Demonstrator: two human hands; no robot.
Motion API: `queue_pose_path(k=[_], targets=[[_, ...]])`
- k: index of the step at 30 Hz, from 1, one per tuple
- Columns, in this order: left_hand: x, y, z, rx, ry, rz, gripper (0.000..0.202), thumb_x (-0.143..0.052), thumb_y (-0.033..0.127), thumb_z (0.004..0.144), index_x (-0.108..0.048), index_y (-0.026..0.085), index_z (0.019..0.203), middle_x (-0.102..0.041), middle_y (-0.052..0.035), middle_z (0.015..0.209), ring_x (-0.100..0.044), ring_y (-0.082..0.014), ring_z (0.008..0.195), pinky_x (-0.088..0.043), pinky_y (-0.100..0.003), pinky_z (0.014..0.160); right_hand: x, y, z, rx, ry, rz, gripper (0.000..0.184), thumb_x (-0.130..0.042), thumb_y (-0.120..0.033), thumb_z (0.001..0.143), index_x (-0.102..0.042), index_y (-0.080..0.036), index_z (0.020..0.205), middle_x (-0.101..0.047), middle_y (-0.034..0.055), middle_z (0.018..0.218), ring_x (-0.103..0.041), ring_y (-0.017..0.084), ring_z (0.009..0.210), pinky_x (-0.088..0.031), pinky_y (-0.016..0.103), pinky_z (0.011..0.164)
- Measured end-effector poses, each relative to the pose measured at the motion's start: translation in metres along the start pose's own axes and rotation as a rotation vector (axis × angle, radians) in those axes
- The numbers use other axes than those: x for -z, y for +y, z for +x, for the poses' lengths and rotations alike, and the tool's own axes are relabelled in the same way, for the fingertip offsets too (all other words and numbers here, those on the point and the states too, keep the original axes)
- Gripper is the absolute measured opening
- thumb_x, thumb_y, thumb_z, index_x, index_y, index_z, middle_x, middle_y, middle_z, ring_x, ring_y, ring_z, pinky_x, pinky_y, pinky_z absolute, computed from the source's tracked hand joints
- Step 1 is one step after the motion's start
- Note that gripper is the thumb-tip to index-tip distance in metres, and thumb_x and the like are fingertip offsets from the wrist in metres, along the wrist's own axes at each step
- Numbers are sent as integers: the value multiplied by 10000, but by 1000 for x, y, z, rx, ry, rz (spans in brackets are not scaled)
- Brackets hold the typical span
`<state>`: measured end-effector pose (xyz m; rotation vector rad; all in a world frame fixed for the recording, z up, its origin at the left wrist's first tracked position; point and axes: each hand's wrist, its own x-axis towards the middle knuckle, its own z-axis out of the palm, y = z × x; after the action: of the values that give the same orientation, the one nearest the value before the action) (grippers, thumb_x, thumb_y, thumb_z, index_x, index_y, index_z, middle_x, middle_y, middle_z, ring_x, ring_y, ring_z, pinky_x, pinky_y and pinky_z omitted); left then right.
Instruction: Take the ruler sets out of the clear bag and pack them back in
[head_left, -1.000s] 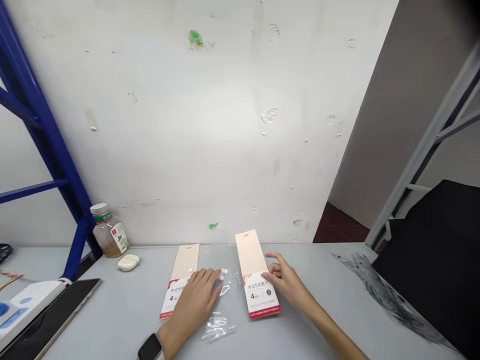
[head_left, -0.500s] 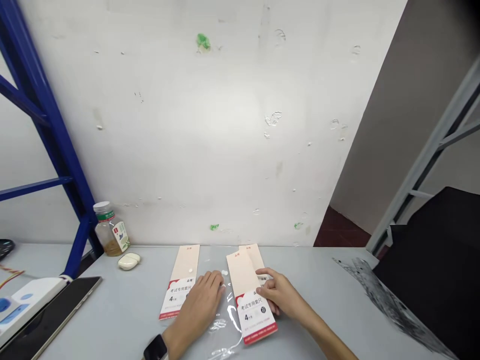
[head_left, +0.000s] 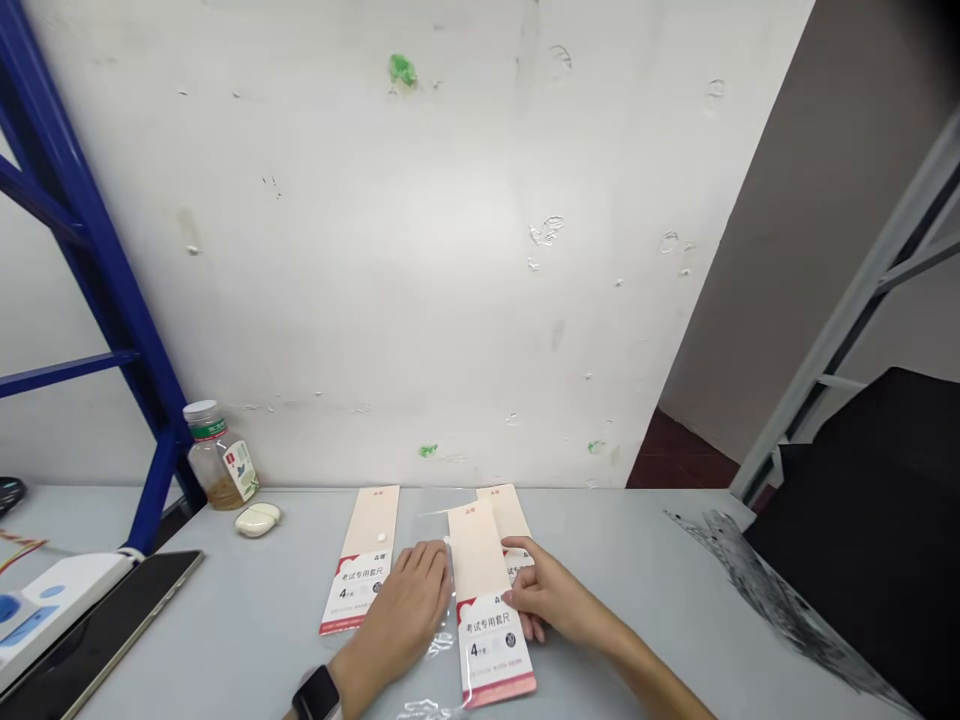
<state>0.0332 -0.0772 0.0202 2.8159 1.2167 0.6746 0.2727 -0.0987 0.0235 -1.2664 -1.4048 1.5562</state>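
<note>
Slightly tilted on the desk, the front ruler set packet (head_left: 491, 645) has a cream upper part and a white label with a red band. My right hand (head_left: 551, 595) pinches its right edge, thumb on top and index finger stretched over the packet behind. That second ruler set packet (head_left: 506, 510) is partly covered. My left hand (head_left: 412, 595) lies palm down on a clear plastic bag (head_left: 439, 645), fingers stretched out; its fingertips are near the front packet's left edge. Left of it lies a third ruler set packet (head_left: 360, 560), its lower right corner by the hand.
A jar (head_left: 223, 460) and a cream-coloured oval case (head_left: 258, 519) stand at the left. Nearer are a dark tablet or phone (head_left: 112, 625) and a white device (head_left: 64, 605). A blue metal frame (head_left: 112, 260) rises there. Crumpled dark-patterned film (head_left: 765, 590) lies at the right.
The front packet has shifted left and turned more upright, with my right hand moving left along with it. My left hand stays nearly in place. The view has tipped slightly.
</note>
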Motion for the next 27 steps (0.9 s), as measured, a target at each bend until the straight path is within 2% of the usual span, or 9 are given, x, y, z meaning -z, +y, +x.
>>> queue_pose_path(k=[4,7,10,12,14,16,19,23,27], targets=[[-2,-2,-1,-30,60,-1,229,-319,238,1002,-547,219,1006,-611,-68,1108,-564,-238,1052,-453,-429,923,-1,-5,-2,-14,-15,47,668,-717,-337,690,-390,-211,1258,-536,-120,574,-562,115,442,-437,237,447],[-4,-3,-1,-34,71,38,229,-330,246,999,-557,212,998,-605,-85,1176,-551,-259,1117,-437,-477,968,-11,0,0,20,-57,110,648,-724,-367,687,-401,-218,1228,-579,-92,670,-633,136,497,-510,275,514],[-5,-3,-1,-46,64,49,223,-332,252,1000,-544,209,1056,-595,-89,1221,-552,-260,1151,-421,-508,1007,-23,7,3,43,-63,127,611,-705,-357,710,-406,-223,1226,-578,-82,712,-650,137,514,-524,276,525],[-5,-1,0,-55,58,38,214,-332,246,1002,-530,208,1072,-593,-88,1229,-555,-249,1165,-399,-516,1043,-29,9,4,54,-43,83,584,-684,-331,728,-407,-228,1232,-566,-89,698,-616,113,483,-481,235,468],[-5,1,0,-58,53,30,198,-336,240,1002,-525,205,1049,-591,-87,1230,-555,-239,1176,-372,-521,1075,-31,9,5,60,-6,10,527,-669,-305,737,-427,-230,1199,-571,-93,685,-550,81,435,-386,189,389],[-4,3,1,-49,53,25,183,-341,233,1000,-521,204,1018,-593,-85,1220,-549,-234,1187,-360,-525,1089,-30,7,5,27,1,-60,382,-658,-309,742,-481,-214,1068,-587,-91,636,-457,60,371,-279,175,335],[1,6,2,-25,58,-2,166,-344,232,1000,-509,213,990,-599,-83,1197,-549,-231,1184,-375,-529,1083,-25,2,6,-39,-45,-122,204,-600,-382,793,-502,-208,836,-574,-83,495,-336,51,294,-205,190,322],[4,10,3,-13,61,-67,177,-322,239,1010,-487,221,946,-584,-84,1214,-539,-225,1201,-376,-533,1093,-22,-1,5,-54,-53,-144,267,-584,-463,810,-520,-207,763,-528,-92,404,-296,48,253,-174,194,327],[0,11,2,-16,78,-99,171,-334,254,1010,-480,220,928,-571,-89,1239,-532,-225,1216,-377,-531,1104,-31,-2,4,-69,-42,-145,278,-583,-474,805,-523,-211,740,-530,-90,382,-292,57,227,-179,195,312]])
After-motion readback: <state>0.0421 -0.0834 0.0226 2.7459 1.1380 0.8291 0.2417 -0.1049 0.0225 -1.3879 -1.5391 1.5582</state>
